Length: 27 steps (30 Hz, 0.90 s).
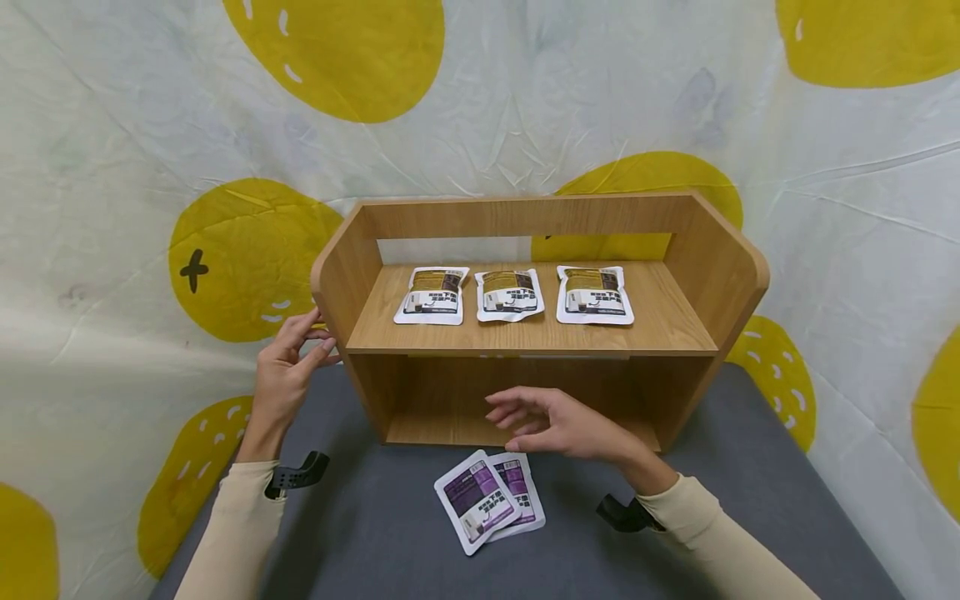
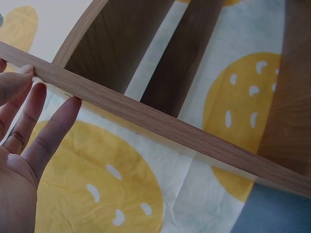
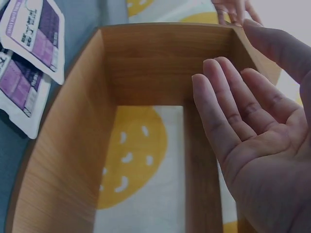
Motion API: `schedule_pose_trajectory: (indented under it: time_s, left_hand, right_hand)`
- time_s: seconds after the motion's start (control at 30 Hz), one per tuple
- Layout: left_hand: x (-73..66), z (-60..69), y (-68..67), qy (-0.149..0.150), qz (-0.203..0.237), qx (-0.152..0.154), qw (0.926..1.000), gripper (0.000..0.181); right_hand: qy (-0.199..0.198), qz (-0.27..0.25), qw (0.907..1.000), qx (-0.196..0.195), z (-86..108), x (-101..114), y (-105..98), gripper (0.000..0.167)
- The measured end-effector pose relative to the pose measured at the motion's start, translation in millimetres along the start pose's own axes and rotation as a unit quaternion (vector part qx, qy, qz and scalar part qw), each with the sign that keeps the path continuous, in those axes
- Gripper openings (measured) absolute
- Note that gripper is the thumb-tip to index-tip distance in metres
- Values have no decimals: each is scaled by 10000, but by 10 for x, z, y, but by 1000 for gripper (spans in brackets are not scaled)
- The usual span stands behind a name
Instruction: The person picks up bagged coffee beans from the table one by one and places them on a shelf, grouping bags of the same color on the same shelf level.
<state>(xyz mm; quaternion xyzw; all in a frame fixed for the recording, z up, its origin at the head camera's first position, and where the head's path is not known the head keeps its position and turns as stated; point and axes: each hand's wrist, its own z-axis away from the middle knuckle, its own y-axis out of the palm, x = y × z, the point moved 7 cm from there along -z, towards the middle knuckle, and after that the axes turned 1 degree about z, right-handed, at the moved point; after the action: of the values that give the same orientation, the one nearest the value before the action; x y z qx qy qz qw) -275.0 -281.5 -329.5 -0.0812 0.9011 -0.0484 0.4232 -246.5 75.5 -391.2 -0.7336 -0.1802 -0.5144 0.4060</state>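
Left hand (image 1: 283, 375), fingers extended, touches the shelf (image 1: 525, 340) at left; right hand (image 1: 555, 423), relaxed, empty, hovers before it. Overlapped purple pouches (image 1: 477, 500) fronting the shelf could drag together.

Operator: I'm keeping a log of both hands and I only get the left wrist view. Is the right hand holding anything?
Observer: No, the right hand holds nothing.
Operator: Thanks. Is anything on the upper board of the wooden shelf unit?
Observer: Yes, the head view shows three white-edged pouches lying there in a row, apart from one another.
Operator: And in front of the unit?
Observer: Two purple-and-white pouches lie on the grey tabletop, one partly covering the other.
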Motion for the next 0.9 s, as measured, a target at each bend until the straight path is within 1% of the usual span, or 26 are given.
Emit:
schedule_pose_trajectory:
  time_s: [0.17, 0.47, 0.67, 0.9]
  left_hand:
    - [5, 5, -4, 2, 54, 0, 10000, 58]
    - [-7, -7, -4, 51, 60, 15, 10000, 58]
    - [-13, -11, -3, 64, 83, 23, 9999, 58]
    - [-2, -2, -6, 24, 93, 20, 10000, 58]
  right_hand:
    - [111, -66, 9999, 54, -41, -111, 87, 64]
    - [486, -110, 9987, 125, -115, -328, 221, 62]
    - [614, -71, 9980, 94, -150, -479, 319, 59]
    - [766, -372, 9964, -4, -171, -661, 438, 65]
